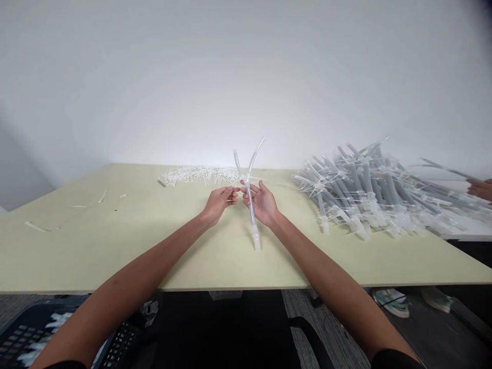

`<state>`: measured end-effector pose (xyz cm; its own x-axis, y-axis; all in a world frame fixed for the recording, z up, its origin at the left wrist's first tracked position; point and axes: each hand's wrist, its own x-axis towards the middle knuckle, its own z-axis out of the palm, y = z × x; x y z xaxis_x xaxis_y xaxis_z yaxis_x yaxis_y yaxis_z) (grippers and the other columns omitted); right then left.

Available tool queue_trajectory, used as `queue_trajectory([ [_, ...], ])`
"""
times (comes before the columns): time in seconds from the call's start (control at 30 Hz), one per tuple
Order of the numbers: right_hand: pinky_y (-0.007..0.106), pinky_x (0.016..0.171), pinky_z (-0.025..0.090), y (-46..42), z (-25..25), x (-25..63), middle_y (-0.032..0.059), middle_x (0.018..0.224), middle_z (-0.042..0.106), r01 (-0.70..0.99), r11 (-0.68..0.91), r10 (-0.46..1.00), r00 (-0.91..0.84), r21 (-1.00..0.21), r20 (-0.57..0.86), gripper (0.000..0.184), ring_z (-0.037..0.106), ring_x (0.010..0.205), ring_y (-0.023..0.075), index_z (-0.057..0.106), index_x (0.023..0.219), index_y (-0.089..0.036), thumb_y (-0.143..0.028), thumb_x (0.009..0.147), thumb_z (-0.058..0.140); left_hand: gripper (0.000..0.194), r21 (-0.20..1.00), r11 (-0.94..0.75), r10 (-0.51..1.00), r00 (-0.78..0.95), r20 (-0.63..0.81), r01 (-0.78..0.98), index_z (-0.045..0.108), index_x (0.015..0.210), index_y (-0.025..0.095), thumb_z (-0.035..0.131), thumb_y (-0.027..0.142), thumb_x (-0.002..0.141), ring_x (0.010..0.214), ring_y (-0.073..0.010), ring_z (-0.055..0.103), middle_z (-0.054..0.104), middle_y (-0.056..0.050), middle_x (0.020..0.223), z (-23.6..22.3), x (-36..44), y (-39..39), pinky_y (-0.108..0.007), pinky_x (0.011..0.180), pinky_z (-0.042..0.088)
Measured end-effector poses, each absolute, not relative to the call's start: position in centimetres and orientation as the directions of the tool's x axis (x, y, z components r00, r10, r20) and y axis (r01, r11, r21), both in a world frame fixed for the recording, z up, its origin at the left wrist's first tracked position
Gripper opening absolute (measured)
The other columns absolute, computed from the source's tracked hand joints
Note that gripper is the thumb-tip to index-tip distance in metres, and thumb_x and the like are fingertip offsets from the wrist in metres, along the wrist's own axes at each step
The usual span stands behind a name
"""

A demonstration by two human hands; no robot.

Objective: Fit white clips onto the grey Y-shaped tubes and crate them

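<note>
A clear Y-shaped tube assembly [250,205] stands slanted in front of me, its two thin branches [252,159] pointing up and its whitish end fitting [257,241] near the table. My right hand [263,204] is turned palm up behind the stem, with the fingers curled about the tube below the fork. Just left of the stem, my left hand [221,204] has thumb and forefinger pinched together, the fingertips close to the right hand's fingers. What lies in that pinch is too small to make out. A thin white strip sticks out to the right at the fork.
Many small white cable ties [192,175] lie at the back, beside a small grey strip [161,183]. Similar tube assemblies [369,189] are heaped on the right. Another person's hand [480,189] shows at the right edge. A dark basket [23,328] holds white parts below left.
</note>
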<state>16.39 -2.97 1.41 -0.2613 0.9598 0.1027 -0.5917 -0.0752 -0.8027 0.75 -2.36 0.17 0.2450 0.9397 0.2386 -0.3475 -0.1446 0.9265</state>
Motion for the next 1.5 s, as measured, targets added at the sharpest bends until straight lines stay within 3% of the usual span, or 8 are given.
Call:
queue_trajectory([
  [0.27, 0.019, 0.048, 0.040, -3.0, 1.2, 15.8, 0.0026, 0.076, 0.059, -0.571, -0.088, 0.963, -0.259, -0.816, 0.077, 0.023, 0.048, 0.057, 0.0075, 0.061, 0.087, -0.016, -0.038, 0.079, 0.060, 0.032, 0.925, -0.092, 0.938, 0.278, 0.205, -0.369, 0.068, 0.094, 0.010, 0.060, 0.038, 0.079, 0.069, -0.0114, 0.054, 0.060, -0.008, 0.085, 0.4, 0.6, -2.5, -0.031, 0.075, 0.045],
  [0.43, 0.018, 0.044, 0.036, -2.8, 0.7, 15.6, 0.0010, 0.071, 0.058, -0.533, -0.038, 0.968, -0.229, -0.846, 0.101, 0.025, 0.045, 0.054, 0.0056, 0.061, 0.083, -0.013, -0.036, 0.074, 0.066, 0.036, 0.942, -0.098, 0.922, 0.326, 0.208, -0.322, 0.067, 0.101, 0.011, 0.057, 0.039, 0.080, 0.076, -0.0146, 0.057, 0.063, -0.012, 0.095, 0.4, 0.6, -2.4, -0.031, 0.075, 0.046],
  [0.77, 0.019, 0.042, 0.030, -2.8, 0.4, 15.5, 0.0008, 0.065, 0.055, -0.413, 0.144, 0.964, -0.146, -0.899, 0.221, 0.027, 0.043, 0.051, 0.0057, 0.057, 0.068, -0.014, -0.037, 0.068, 0.071, 0.031, 0.961, -0.216, 0.894, 0.359, 0.266, -0.175, 0.066, 0.080, 0.013, 0.059, 0.043, 0.077, 0.073, -0.0139, 0.055, 0.062, -0.008, 0.082, 0.4, 1.0, -2.7, -0.031, 0.074, 0.046],
  [1.03, 0.020, 0.040, 0.029, -3.0, 0.6, 15.3, -0.0004, 0.060, 0.056, -0.408, 0.142, 0.970, -0.123, -0.902, 0.209, 0.029, 0.044, 0.048, 0.0066, 0.053, 0.070, -0.016, -0.034, 0.064, 0.075, 0.028, 0.965, -0.176, 0.924, 0.307, 0.229, -0.193, 0.064, 0.078, 0.013, 0.064, 0.040, 0.073, 0.072, -0.0139, 0.055, 0.058, -0.006, 0.078, 0.3, 1.2, -2.8, -0.033, 0.074, 0.046],
  [1.27, 0.019, 0.040, 0.030, -2.9, 0.4, 15.4, -0.0012, 0.063, 0.058, -0.423, 0.105, 0.975, -0.135, -0.900, 0.178, 0.036, 0.046, 0.050, 0.0063, 0.051, 0.072, -0.017, -0.035, 0.058, 0.078, 0.029, 0.947, -0.086, 0.946, 0.273, 0.175, -0.308, 0.057, 0.072, 0.012, 0.069, 0.039, 0.070, 0.068, -0.0114, 0.053, 0.054, -0.002, 0.068, 0.1, 1.4, -3.1, -0.031, 0.072, 0.047],
  [1.5, 0.019, 0.040, 0.030, -2.8, 0.1, 15.3, -0.0022, 0.062, 0.057, -0.447, 0.075, 0.973, -0.161, -0.891, 0.163, 0.037, 0.046, 0.049, 0.0063, 0.049, 0.072, -0.018, -0.035, 0.057, 0.079, 0.031, 0.959, -0.129, 0.955, 0.228, 0.188, -0.252, 0.054, 0.074, 0.014, 0.068, 0.041, 0.070, 0.064, -0.0108, 0.052, 0.053, -0.001, 0.067, -0.2, 1.8, -3.2, -0.030, 0.067, 0.047],
])
